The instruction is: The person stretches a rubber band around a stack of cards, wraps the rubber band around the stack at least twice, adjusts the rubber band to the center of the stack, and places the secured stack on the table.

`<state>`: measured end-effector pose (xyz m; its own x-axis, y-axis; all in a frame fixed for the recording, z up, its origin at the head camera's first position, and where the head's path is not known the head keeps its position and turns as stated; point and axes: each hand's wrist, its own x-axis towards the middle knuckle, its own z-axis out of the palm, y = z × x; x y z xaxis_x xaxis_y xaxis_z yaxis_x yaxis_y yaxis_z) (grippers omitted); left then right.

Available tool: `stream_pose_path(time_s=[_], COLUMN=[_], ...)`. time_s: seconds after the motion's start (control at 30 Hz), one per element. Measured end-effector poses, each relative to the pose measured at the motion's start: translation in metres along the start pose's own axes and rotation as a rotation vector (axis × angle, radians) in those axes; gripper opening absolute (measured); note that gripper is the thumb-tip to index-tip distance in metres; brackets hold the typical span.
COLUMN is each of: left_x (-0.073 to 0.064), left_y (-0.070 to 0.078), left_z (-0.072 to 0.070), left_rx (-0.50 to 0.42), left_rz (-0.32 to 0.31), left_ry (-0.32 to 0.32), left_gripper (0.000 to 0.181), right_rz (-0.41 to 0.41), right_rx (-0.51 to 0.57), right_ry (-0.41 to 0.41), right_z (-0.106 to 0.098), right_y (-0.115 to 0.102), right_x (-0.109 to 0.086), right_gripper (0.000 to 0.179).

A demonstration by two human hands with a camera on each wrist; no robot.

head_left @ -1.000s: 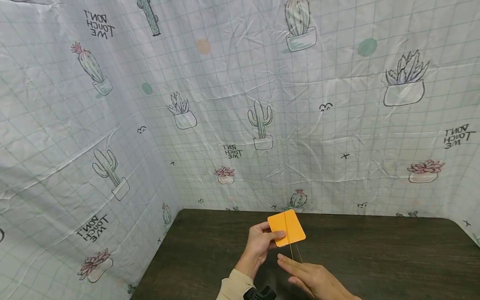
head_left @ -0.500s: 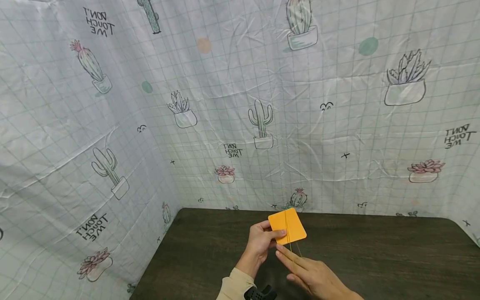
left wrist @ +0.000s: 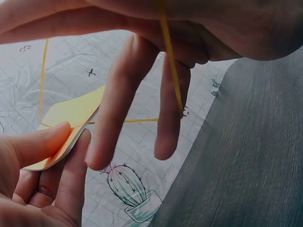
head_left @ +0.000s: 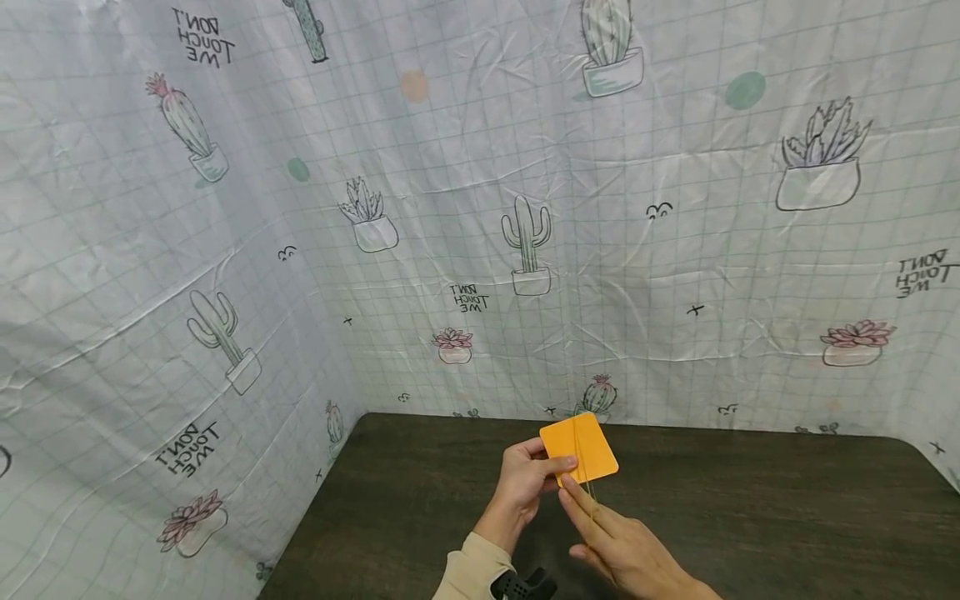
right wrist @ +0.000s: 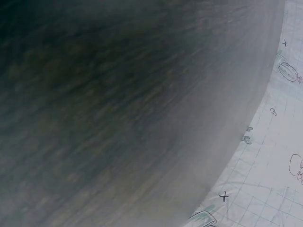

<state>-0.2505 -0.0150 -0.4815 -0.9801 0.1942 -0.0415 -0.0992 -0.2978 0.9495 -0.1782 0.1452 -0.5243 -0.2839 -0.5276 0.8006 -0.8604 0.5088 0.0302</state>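
My left hand (head_left: 521,483) pinches a thin stack of orange square cards (head_left: 598,450) with rounded corners, thumb across the front face and fingers behind. A yellow rubber band (left wrist: 142,120) runs round the stack and stretches across to my right hand (head_left: 626,546), where it loops over the fingers. Those fingers are extended, their tips right at the lower edge of the cards in the head view. From the left wrist, two right fingers (left wrist: 168,137) point down with the band passing over one of them. Neither hand shows in the right wrist view.
Under both hands lies a dark wood-grain table (head_left: 750,517). White cloth (head_left: 450,167) printed with cacti hangs behind it and along the left side. A black strap (head_left: 521,586) sits on the left wrist, beside a beige sleeve (head_left: 472,571).
My right hand has moved up toward the cards, and the span of band between them has become shorter. The left hand keeps its grip on the stack almost in place.
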Motion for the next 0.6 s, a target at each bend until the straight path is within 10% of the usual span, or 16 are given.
stream_pose_path(time_s=[0.6], left_x=[-0.004], left_y=[0.010], left_z=[0.011], left_rx=[-0.132], left_rz=[0.053], left_ry=[0.024], left_gripper=[0.031], right_rz=[0.151], right_rx=[0.037], right_ry=[0.205], right_z=[0.005], right_y=[-0.012], right_x=[0.009], right_gripper=[0.067])
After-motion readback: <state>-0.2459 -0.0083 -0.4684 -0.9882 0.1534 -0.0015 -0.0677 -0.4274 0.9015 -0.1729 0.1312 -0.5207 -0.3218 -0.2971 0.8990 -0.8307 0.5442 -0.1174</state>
